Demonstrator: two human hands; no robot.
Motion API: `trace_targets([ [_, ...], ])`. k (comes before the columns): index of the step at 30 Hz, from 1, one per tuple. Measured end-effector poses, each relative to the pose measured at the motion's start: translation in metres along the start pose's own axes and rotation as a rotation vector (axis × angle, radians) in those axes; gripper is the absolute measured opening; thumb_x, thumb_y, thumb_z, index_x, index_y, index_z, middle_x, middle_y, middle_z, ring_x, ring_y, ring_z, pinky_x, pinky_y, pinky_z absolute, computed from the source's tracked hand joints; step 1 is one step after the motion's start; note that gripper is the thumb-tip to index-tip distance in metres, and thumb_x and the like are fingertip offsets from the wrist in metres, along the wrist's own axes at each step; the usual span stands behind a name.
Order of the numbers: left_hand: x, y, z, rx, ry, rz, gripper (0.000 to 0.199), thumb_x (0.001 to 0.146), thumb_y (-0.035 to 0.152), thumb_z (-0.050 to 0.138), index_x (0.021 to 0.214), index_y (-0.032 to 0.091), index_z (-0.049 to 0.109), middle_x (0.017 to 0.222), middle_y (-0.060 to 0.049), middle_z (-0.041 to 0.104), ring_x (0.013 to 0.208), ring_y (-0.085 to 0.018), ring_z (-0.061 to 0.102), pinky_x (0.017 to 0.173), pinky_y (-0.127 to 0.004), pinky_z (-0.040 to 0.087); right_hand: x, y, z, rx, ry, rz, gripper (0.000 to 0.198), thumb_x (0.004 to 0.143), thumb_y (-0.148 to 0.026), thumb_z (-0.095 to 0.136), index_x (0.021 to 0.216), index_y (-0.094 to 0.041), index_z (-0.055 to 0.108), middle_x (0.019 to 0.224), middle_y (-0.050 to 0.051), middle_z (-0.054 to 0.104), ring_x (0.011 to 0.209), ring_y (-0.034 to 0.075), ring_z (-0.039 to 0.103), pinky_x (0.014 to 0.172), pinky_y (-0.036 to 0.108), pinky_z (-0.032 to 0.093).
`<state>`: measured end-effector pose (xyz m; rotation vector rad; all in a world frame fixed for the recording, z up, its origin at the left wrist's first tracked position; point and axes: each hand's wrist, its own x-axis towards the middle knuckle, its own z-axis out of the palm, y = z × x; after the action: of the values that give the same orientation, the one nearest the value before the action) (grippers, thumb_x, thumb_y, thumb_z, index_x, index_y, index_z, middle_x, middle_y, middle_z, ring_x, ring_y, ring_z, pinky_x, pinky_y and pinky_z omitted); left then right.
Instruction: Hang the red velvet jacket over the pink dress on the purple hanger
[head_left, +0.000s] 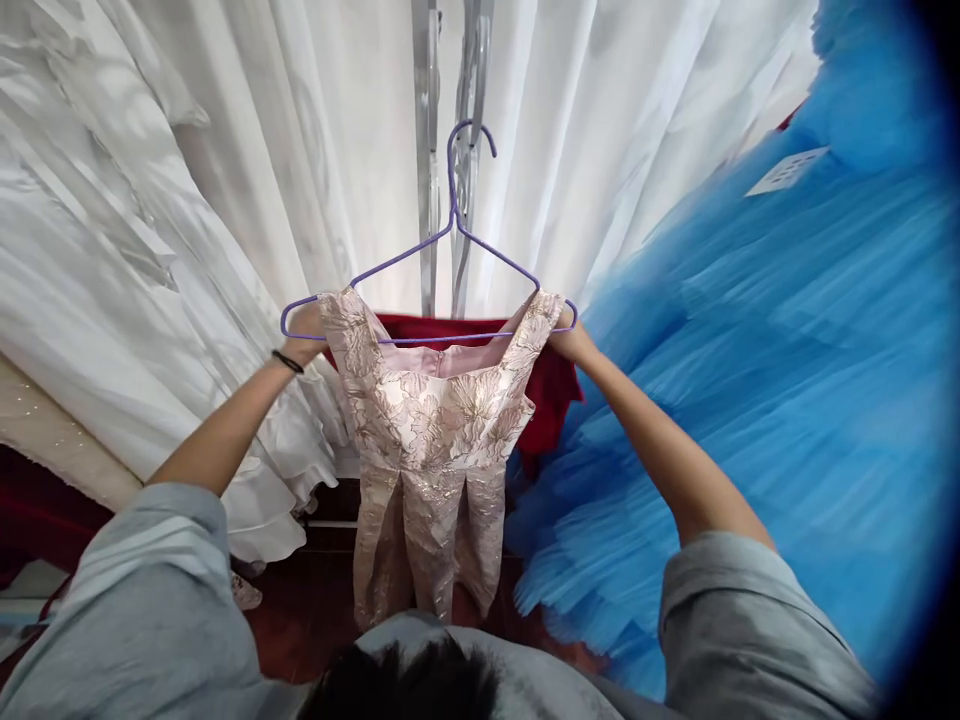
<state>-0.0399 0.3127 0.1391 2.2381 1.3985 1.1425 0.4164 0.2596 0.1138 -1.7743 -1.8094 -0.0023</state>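
A pale pink-gold dress (450, 410) with a raised floral pattern and wide shoulder straps hangs in front of me on a purple hanger (405, 260). At the hanger's left end, my left hand (304, 330) is closed on the dress strap; its fingers are mostly behind the fabric. My right hand (571, 338) grips the other strap at the right end, fingers also partly hidden. The hook overlaps a grey metal rack (427, 200); whether it rests on it I cannot tell. Dark red cloth (555, 400) shows behind the dress, between my hands.
White gowns and drapes (187, 250) hang along the left. A large blue tulle gown (720, 350) fills the right side, with a white tag (787, 170) on it. Dark reddish floor (300, 610) shows below.
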Motion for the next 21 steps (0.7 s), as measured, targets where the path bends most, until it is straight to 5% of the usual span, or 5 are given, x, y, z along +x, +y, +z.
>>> trace_targets([
  [2, 0.022, 0.011, -0.017, -0.064, 0.087, -0.010, 0.017, 0.080, 0.026, 0.063, 0.073, 0.014, 0.053, 0.084, -0.004, 0.063, 0.091, -0.018, 0.057, 0.086, -0.030, 0.045, 0.018, -0.003, -0.021, -0.068, 0.132, -0.099, 0.024, 0.083, -0.013, 0.051, 0.094, 0.000, 0.068, 0.102, 0.017, 0.072, 0.098, 0.024, 0.063, 0.083, 0.029, 0.045],
  [7, 0.028, 0.037, -0.046, -0.222, 0.153, -0.096, 0.014, 0.079, 0.025, 0.063, 0.077, 0.013, 0.055, 0.072, 0.001, 0.059, 0.073, -0.013, 0.053, 0.072, -0.027, 0.046, 0.026, -0.005, -0.068, -0.187, 0.072, -0.206, 0.031, 0.075, -0.014, 0.055, 0.100, -0.006, 0.072, 0.098, 0.018, 0.075, 0.090, 0.029, 0.067, 0.077, 0.033, 0.048],
  [11, 0.015, 0.058, -0.071, 0.275, 0.455, 0.021, 0.019, 0.089, 0.019, 0.055, 0.105, 0.011, 0.059, 0.095, -0.003, 0.066, 0.092, -0.017, 0.058, 0.089, -0.032, 0.046, 0.018, -0.014, -0.096, -0.266, 0.345, -0.208, 0.045, 0.080, -0.014, 0.048, 0.120, -0.013, 0.068, 0.118, 0.017, 0.070, 0.103, 0.030, 0.066, 0.086, 0.038, 0.048],
  [16, -0.005, 0.079, -0.091, 0.791, 0.239, -0.091, 0.033, 0.093, 0.017, 0.046, 0.118, 0.018, 0.068, 0.105, -0.010, 0.071, 0.103, -0.029, 0.062, 0.089, -0.043, 0.047, 0.012, -0.039, -0.116, -0.327, 0.041, -0.122, 0.041, 0.077, -0.007, 0.050, 0.111, -0.013, 0.072, 0.101, 0.014, 0.074, 0.095, 0.028, 0.067, 0.081, 0.035, 0.049],
  [21, -0.021, 0.095, -0.112, 0.865, 0.439, -0.029, 0.040, 0.098, 0.020, 0.041, 0.132, 0.020, 0.061, 0.120, -0.009, 0.069, 0.112, -0.026, 0.060, 0.095, -0.043, 0.043, -0.002, -0.066, -0.140, -0.276, 0.339, -0.173, 0.049, 0.085, -0.012, 0.052, 0.133, -0.010, 0.060, 0.112, 0.020, 0.071, 0.103, 0.026, 0.065, 0.087, 0.035, 0.046],
])
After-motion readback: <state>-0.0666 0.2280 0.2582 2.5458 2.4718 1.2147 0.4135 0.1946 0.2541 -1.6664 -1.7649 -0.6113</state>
